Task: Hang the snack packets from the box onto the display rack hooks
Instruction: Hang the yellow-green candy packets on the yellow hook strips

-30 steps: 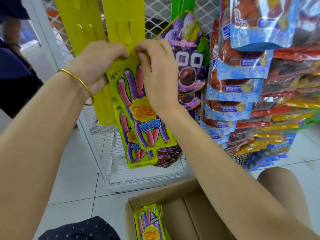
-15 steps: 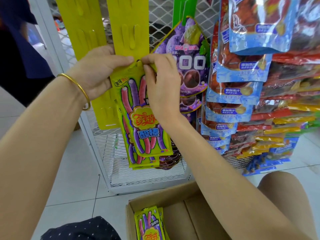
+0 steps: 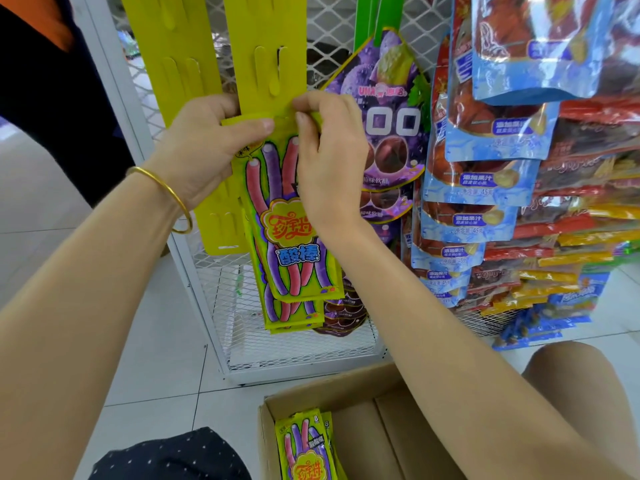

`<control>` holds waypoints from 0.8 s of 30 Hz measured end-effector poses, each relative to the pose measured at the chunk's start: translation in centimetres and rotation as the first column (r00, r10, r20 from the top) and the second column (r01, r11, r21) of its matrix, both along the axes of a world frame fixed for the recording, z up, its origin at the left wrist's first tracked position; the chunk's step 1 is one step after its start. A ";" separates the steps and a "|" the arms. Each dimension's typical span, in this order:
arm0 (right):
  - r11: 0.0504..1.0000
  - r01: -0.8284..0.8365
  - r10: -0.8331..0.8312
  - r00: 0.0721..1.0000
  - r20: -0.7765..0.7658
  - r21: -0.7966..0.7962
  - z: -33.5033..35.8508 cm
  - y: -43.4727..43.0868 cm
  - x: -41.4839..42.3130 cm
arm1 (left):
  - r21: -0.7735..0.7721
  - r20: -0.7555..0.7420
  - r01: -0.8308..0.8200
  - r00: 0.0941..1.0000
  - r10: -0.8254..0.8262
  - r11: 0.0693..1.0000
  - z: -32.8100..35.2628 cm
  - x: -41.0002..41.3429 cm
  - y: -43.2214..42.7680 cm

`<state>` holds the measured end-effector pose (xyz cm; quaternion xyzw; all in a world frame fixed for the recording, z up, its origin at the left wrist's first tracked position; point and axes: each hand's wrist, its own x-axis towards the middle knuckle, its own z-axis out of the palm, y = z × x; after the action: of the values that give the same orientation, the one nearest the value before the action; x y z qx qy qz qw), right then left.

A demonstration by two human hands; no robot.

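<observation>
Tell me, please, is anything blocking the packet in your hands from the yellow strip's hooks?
Nothing visible does. The left hand and right hand pinch the packet by its top edge against the yellow strip, just below a free hook. The fingers hide whether it has caught.

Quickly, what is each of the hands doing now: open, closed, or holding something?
Left hand: pinches the top of the yellow snack packet.
Right hand: pinches the same top edge.
</observation>
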<state>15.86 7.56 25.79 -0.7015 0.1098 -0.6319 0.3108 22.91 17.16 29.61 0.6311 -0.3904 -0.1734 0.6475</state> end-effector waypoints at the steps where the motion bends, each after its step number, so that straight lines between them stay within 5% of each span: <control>1: 1.000 -0.004 0.004 1.000 -0.003 -0.001 0.0 0.0 0.0 | -0.010 0.014 -0.040 0.999 0.040 0.999 -0.1 0.1 -0.1; 7: 1.000 -0.003 0.003 1.000 -0.015 -0.014 0.1 0.0 0.0 | -0.051 -0.067 -0.169 0.984 0.166 0.984 0.1 0.2 -0.9; 13: 0.999 0.013 -0.014 0.999 -0.028 -0.042 -0.1 -0.1 -0.2 | -0.118 -0.203 -0.137 0.973 0.111 0.984 0.5 0.3 -1.2; 24: 0.989 0.103 -0.116 0.986 -0.123 -0.104 -1.1 0.1 -1.1 | -0.102 -0.059 -0.101 0.994 0.095 0.990 -0.5 0.0 -0.9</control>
<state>14.76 7.69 24.70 -0.7481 0.1371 -0.6059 0.2332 22.87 16.24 29.13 0.6096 -0.3497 -0.1376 0.6979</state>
